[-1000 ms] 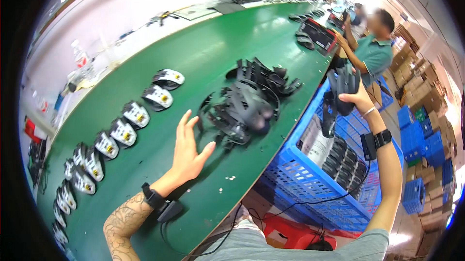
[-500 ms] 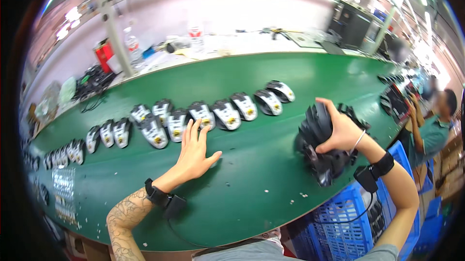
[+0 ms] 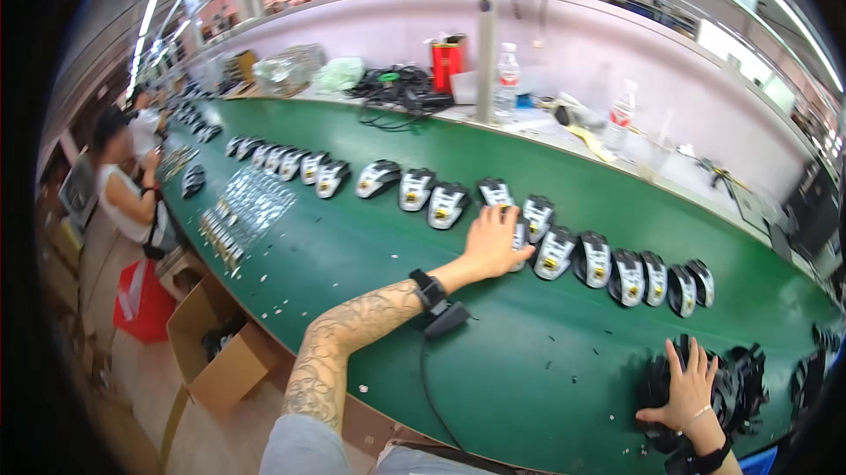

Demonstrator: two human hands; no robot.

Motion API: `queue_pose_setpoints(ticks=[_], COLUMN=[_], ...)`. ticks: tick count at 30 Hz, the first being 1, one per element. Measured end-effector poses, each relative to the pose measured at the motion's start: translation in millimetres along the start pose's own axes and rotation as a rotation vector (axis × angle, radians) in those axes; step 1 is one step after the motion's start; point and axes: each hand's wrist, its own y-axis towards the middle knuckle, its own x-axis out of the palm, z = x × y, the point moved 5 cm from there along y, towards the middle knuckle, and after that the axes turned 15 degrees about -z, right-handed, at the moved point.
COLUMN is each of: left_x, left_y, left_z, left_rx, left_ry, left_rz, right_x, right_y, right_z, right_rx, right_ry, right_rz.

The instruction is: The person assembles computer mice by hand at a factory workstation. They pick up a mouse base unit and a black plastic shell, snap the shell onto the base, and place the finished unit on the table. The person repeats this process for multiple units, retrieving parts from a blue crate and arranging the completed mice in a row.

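Shifted leftward, my left hand (image 3: pixel 493 246), fingers spread, overlaps a silver mouse shell (image 3: pixel 518 265); right hand (image 3: pixel 687 394) splays over black shells (image 3: pixel 738 384).

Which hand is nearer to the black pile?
Right. The right hand is spread over the black pile; the left hand is off to the left, among the silver parts.

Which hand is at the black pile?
The right hand, the one with the thin bracelet; the left hand is over by the silver shells.
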Motion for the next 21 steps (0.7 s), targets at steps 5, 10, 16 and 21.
queue_pose_setpoints(ticks=[5,10,16,21], left_x=[-12,-21,-26,-20], left_y=[-4,3,2,5], left_z=[-22,-54,-77,-72], left_rx=[0.001,-0.023,0.029,0.165], left_ry=[-0.073,-0.121,-0.027,-0.167], left_rz=[0.066,0.128,0.126,0.258], right_x=[11,-7,-23,-92], right_y=[-1,2,20,77], right_z=[-6,-15,-22,-70], right_rx=[-0.06,-0.11,-0.217,-0.43], right_ry=[0.054,0.121,0.044,-0.06], right_rz=[-0.17,-0.272,-0.277,-0.186])
